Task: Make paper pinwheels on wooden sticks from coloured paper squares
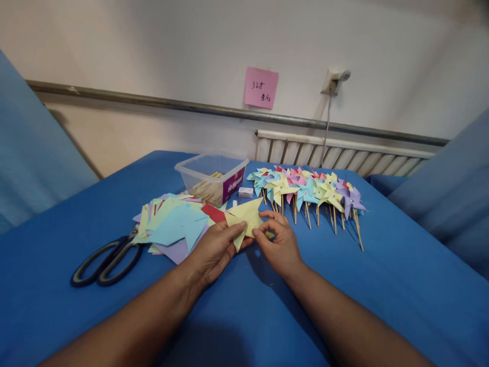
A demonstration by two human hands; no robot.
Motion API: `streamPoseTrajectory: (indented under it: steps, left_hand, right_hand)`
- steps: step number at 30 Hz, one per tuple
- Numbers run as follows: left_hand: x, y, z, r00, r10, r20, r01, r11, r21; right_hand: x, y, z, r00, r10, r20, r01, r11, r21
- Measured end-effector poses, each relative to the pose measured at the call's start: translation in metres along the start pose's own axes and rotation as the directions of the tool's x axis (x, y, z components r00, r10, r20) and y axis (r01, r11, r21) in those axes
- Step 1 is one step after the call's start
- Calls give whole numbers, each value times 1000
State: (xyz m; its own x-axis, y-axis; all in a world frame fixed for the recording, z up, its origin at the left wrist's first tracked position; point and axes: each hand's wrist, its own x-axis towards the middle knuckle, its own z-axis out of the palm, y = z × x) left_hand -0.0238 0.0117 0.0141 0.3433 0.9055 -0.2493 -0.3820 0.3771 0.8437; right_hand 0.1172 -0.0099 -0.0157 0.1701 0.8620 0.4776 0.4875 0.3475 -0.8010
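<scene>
A yellow paper pinwheel blank (250, 214), cut into pointed flaps, is held up between my two hands above the blue cloth. My left hand (219, 244) grips its left side, thumb on top and fingers underneath. My right hand (278, 242) pinches its lower right part between thumb and forefinger. Just left of my hands lies a loose pile of cut paper sheets (171, 224) in blue, yellow, red and purple. Finished pinwheels (305, 191) on thin sticks lie in a bunch at the back right.
Black-handled scissors (110, 262) lie at the left, blades under the paper. A clear plastic tub (187, 171) with thin wooden sticks stands at the back, with a small white box (245, 192) beside it. Behind the table are a radiator (344, 155) and a metal rail (183, 106).
</scene>
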Motion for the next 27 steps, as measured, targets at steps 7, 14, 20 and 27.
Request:
streamPoseTrajectory:
  steps: [7, 14, 20, 27]
  left_hand:
    - [-2, 2, 3, 999, -10, -50, 11, 999, 31]
    - [-3, 1, 4, 998, -6, -67, 11, 998, 67]
    - [-3, 0, 4, 998, 8, -61, -4, 997, 78]
    - [-3, -1, 3, 997, 3, -80, 5, 995, 101]
  right_hand:
    - [0, 2, 1, 1000, 21, -1, -21, 1000, 4]
    - [0, 3, 3, 1000, 23, -3, -23, 999, 26]
    - [-1, 3, 4, 1000, 11, -11, -11, 1000, 27]
    - [-1, 2, 4, 1000, 2, -8, -2, 999, 40]
